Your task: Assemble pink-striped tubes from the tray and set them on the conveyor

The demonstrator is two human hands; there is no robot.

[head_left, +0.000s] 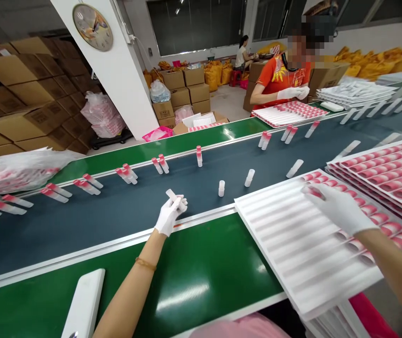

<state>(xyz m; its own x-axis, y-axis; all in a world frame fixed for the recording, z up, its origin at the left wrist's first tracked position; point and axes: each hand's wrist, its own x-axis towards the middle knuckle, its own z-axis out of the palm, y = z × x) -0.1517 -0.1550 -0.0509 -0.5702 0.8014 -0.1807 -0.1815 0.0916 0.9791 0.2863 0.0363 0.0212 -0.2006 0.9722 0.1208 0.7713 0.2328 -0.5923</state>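
Note:
My left hand (172,213), in a white glove, is closed around a small whitish plastic tube (171,194) over the dark conveyor belt (116,211). My right hand (340,209), also gloved and slightly blurred, is over a white ridged tray (278,234) on the near right side. Its fingers are pinched on a pink-and-white cap (313,190) near the tray's far edge. Rows of such caps (379,218) lie in the right part of this tray; the left part shows bare grooves. Two whitish tubes (221,188) stand on the belt between my hands.
Pink-topped tubes (126,173) stand in small groups along the belt's far side. Stacked filled trays (391,173) are at right. A white device (84,305) lies on the green near ledge (208,272). Across the belt, a person in orange (278,77) works over another tray (274,115).

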